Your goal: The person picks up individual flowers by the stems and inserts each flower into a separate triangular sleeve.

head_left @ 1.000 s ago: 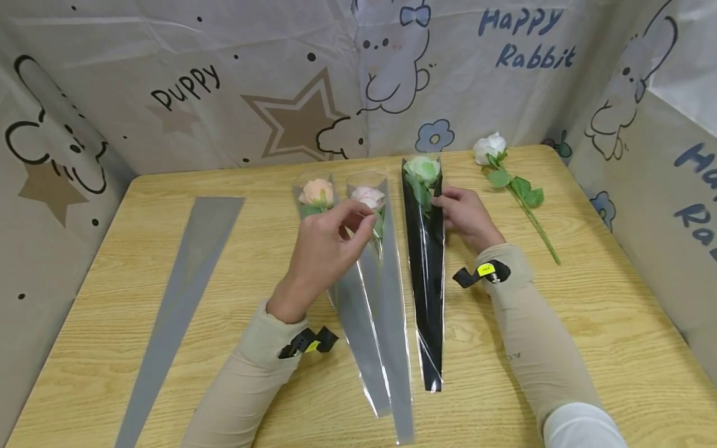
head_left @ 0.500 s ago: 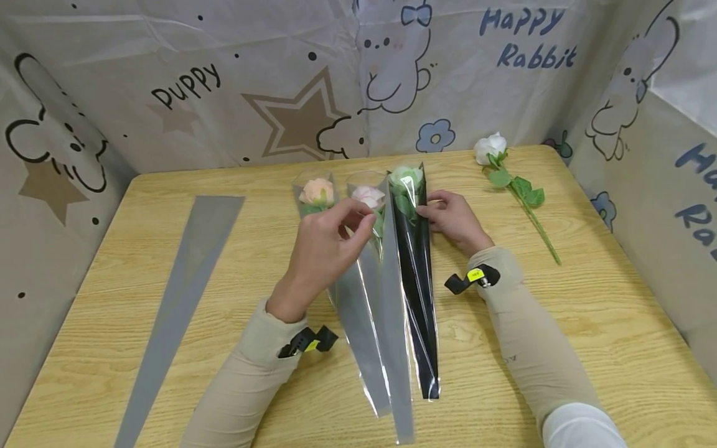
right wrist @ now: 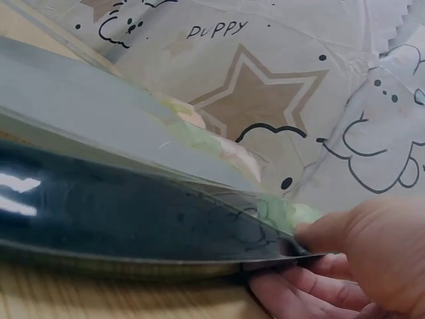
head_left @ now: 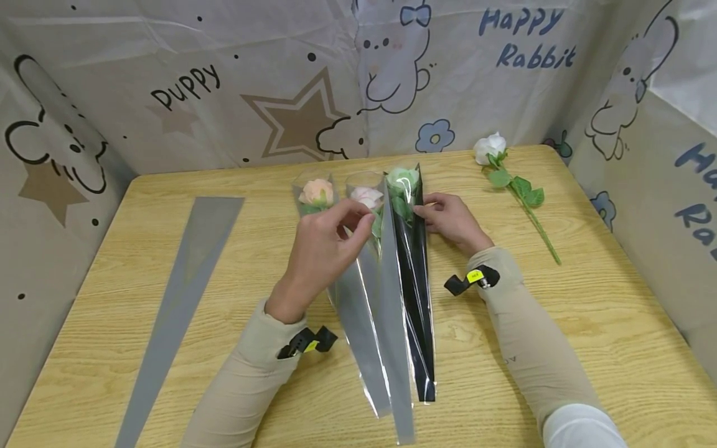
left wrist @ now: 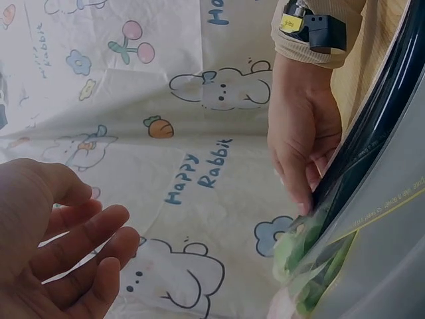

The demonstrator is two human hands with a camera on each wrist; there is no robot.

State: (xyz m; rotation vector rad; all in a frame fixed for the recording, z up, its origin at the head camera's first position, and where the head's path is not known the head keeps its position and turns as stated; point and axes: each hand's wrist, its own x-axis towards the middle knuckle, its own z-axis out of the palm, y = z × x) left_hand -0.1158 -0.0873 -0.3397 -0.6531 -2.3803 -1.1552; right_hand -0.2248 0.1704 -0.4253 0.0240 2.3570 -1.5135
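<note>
My right hand (head_left: pixel 455 222) pinches the right edge of a black flower sleeve (head_left: pixel 416 292) near its top, thumb above and fingers beneath in the right wrist view. A green rose (head_left: pixel 403 179) shows through the sleeve's clear front. Just left of it, touching or slightly overlapping, lies a grey sleeve (head_left: pixel 390 311) with a pale pink rose (head_left: pixel 366 196). Beyond that is another grey sleeve (head_left: pixel 353 317) with a peach rose (head_left: pixel 317 191). My left hand (head_left: pixel 329 249) hovers over these two grey sleeves with loosely bent fingers, holding nothing, and hides part of them.
A flat grey sleeve (head_left: pixel 178 292) without a flower lies at the left of the wooden table (head_left: pixel 476 367). One white rose (head_left: pixel 490 149) with a green leafy stem lies loose at the back right. Printed cloth walls (head_left: pixel 185 37) stand behind and at both sides.
The black sleeve with the green rose has moved left in my right hand, up against the pink rose's sleeve, and tilted a little. My left hand has stayed almost still.
</note>
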